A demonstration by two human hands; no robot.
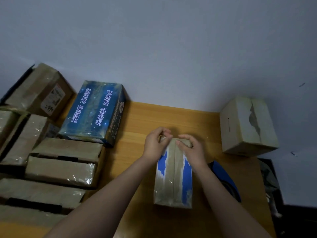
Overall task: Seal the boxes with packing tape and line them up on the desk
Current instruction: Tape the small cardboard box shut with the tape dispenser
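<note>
The box (173, 176), flaps closed and contents hidden, has left hand (155, 144) and right hand (191, 150) pinching tape (169, 145) at its far edge.

Bare desk (171, 117) lay open beyond the hands; stacked boxes (60, 165) blocked left, pale box (247, 124) right.

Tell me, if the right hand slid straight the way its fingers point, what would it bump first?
The right hand points left across the far end of the box, so it would probably meet the left hand first; they are already nearly touching there.
</note>
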